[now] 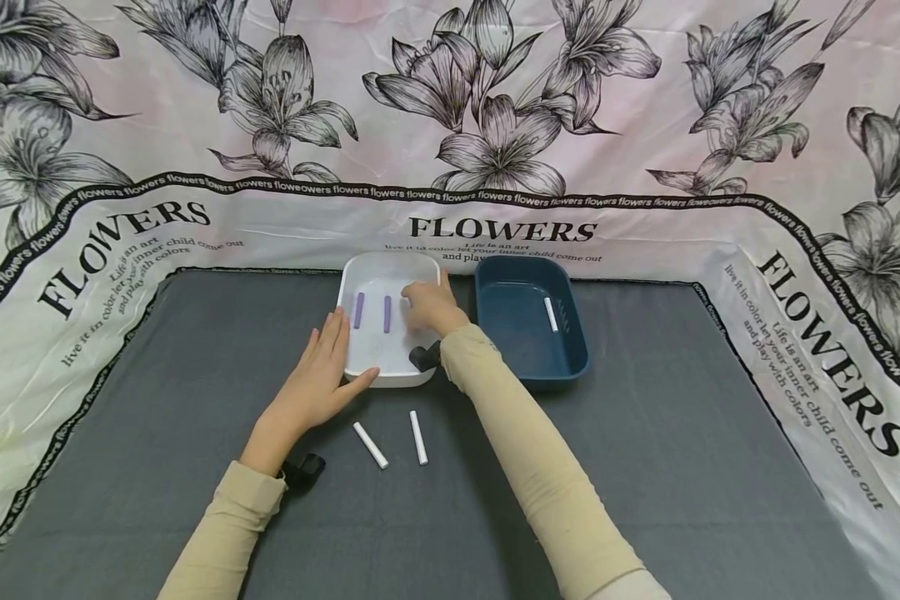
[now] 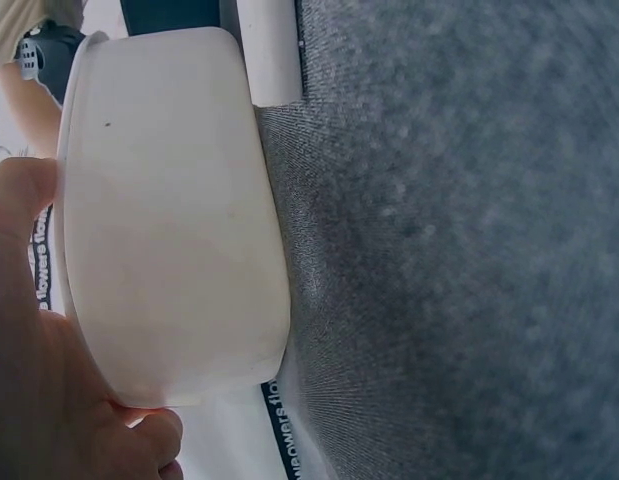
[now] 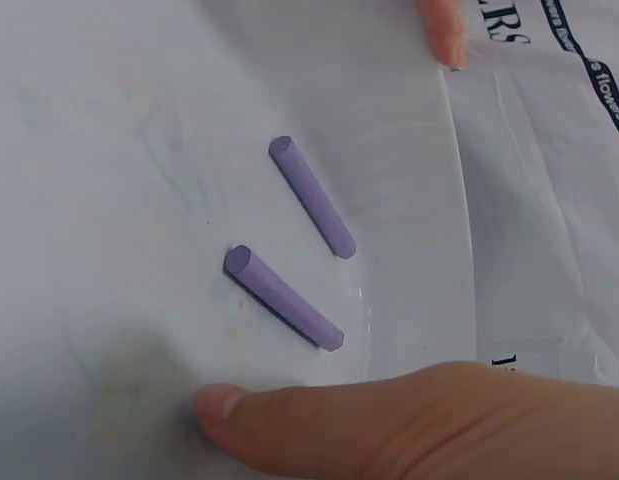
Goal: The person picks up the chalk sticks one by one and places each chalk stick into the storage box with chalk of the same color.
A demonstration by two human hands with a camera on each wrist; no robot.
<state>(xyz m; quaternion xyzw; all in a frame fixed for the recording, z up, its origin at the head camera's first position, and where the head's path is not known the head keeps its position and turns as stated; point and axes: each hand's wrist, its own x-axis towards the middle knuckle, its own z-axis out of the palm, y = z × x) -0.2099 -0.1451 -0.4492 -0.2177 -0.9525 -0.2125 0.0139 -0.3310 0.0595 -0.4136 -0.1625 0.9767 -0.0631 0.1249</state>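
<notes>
On a grey counter [image 1: 645, 467], a left hand [image 1: 318, 379] lies flat, fingers straight, against the near-left wall of a white tray [image 1: 360, 367], apparently steadying it. The right hand [image 1: 429, 307] reaches inside, fingers loosely extended, holding nothing visible, beside two purple chalk sticks [image 3: 311, 196]; two white sticks [image 1: 417, 437] lie behind the wrists.

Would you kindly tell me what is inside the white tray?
Two purple chalk sticks lie side by side in the white tray. The right hand reaches in, covering the tray's right part, so anything beneath it is hidden.
</notes>
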